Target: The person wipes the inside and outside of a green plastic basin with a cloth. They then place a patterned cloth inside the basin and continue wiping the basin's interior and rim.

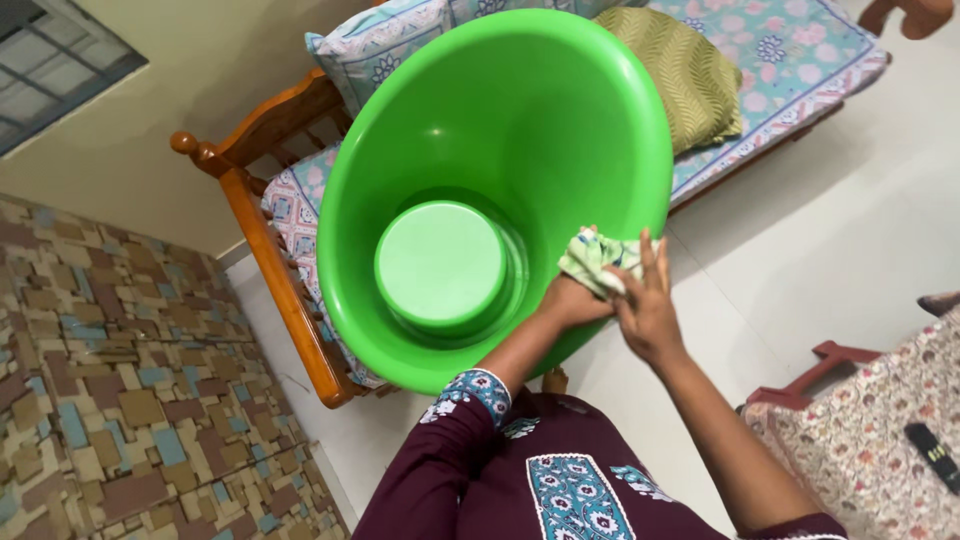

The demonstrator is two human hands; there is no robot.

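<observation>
A view from above looks down at a person's two bare hands working on a large bright green plastic tub [560, 110], which is tipped toward the camera so its inside faces up. The tub hides most of the wooden sofa [262, 215] behind it; only the armrest, a strip of floral cushion and an olive pillow [690, 75] show past its rim. The tub holds nothing loose; a raised round base [441, 265] sits at its bottom.

The left hand [572, 298] grips the tub's lower right rim, its fingers curled over the edge and mostly hidden by the cloth and the other hand. The right hand [645, 305] lies just beside it, touching it, fingers fairly straight and close together, pressing a small pale green patterned cloth [592, 255] against the rim. How much of the cloth is tucked under the fingers cannot be made out.

At the right edge, a floral covered seat [870, 440] is cut off, with a dark remote control [932, 455] lying on it. Patterned tiles [110, 380] fill the left side.
</observation>
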